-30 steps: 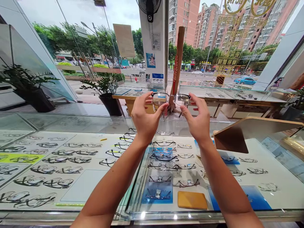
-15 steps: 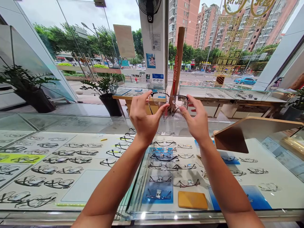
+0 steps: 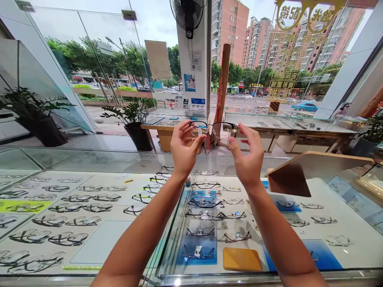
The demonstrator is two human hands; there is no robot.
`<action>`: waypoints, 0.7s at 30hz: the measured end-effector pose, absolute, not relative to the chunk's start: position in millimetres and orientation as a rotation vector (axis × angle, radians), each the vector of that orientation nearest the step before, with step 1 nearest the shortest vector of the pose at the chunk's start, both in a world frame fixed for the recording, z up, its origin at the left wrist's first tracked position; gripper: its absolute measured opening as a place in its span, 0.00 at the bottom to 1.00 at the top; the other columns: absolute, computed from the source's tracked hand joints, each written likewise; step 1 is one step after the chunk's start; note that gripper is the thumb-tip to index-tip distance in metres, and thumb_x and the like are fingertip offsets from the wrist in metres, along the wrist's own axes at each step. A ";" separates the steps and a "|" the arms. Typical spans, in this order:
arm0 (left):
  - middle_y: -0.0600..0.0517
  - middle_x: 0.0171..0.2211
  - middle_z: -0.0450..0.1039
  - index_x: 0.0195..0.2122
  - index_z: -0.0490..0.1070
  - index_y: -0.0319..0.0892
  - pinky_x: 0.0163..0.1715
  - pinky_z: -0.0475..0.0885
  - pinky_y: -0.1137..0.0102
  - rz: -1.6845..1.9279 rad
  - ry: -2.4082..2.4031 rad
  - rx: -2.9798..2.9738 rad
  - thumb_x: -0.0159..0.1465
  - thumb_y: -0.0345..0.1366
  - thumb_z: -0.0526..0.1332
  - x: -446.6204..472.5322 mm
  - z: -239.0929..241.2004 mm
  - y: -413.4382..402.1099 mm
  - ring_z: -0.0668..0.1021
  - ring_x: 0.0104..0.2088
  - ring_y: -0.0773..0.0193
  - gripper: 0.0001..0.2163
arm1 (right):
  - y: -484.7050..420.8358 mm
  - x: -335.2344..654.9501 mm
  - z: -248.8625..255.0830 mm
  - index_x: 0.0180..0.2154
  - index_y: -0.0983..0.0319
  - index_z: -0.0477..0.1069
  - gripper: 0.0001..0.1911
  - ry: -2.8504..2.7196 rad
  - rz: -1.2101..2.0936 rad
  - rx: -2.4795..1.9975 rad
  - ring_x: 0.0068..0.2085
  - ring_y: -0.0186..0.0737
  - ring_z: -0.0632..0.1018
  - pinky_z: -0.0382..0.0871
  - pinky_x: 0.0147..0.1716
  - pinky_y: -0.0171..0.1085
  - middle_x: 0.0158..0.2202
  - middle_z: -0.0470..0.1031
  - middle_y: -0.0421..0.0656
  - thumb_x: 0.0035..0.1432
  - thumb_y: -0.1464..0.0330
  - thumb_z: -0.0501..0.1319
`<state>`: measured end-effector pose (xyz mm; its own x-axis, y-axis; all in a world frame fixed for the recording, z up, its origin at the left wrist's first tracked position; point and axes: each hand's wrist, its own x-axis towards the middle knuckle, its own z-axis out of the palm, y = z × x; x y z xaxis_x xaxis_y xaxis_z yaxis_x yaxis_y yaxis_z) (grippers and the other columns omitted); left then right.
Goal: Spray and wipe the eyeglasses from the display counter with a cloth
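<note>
A pair of dark-rimmed glasses [image 3: 213, 129] is held up at arm's length above a glass display counter [image 3: 167, 159]. My left hand [image 3: 184, 149] pinches the left lens rim between thumb and fingers. On the other side, my right hand [image 3: 248, 157] grips the right rim the same way, its other fingers curled. The lenses face away toward the street window. Inside the counter below lie several rows of spectacle frames [image 3: 206, 213], some on blue mats.
A tan mirror stand [image 3: 302, 171] sits on the counter at right. An orange cloth [image 3: 241, 259] lies inside the case near the front. Potted plants [image 3: 136, 119] and a white pillar with a fan [image 3: 193, 56] stand beyond. More glass cases [image 3: 284, 115] line the window.
The view has tilted slightly down. Both hands keep hold of the glasses, which sit a little lower and have turned slightly; the temple arm seen hanging half a second ago no longer shows.
</note>
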<state>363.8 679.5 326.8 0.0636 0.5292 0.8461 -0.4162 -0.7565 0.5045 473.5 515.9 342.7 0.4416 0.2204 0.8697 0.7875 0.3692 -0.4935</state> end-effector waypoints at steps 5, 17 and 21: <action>0.44 0.60 0.74 0.62 0.69 0.49 0.46 0.82 0.63 2.065 0.141 1.843 0.60 0.46 0.76 359.2 323.6 674.2 0.79 0.58 0.52 0.31 | 521.4 482.4 341.2 0.57 0.57 0.79 0.24 -0.980 -0.231 -1.130 0.61 0.51 0.77 0.72 0.60 0.53 0.59 0.78 0.51 0.67 0.52 0.63; 0.45 0.58 0.76 0.62 0.69 0.49 0.47 0.81 0.58 2.264 0.194 1.989 0.60 0.45 0.76 356.5 323.8 668.6 0.79 0.57 0.51 0.30 | 531.6 497.0 334.3 0.53 0.57 0.83 0.22 -0.901 0.093 -1.017 0.59 0.49 0.80 0.72 0.62 0.52 0.58 0.82 0.47 0.64 0.51 0.66; 0.45 0.58 0.76 0.62 0.70 0.49 0.53 0.79 0.57 2.165 0.164 1.959 0.61 0.45 0.75 358.3 322.6 672.7 0.78 0.57 0.53 0.30 | 531.5 495.6 336.9 0.51 0.57 0.83 0.22 -0.888 0.187 -0.954 0.55 0.48 0.82 0.73 0.61 0.52 0.56 0.83 0.47 0.63 0.51 0.68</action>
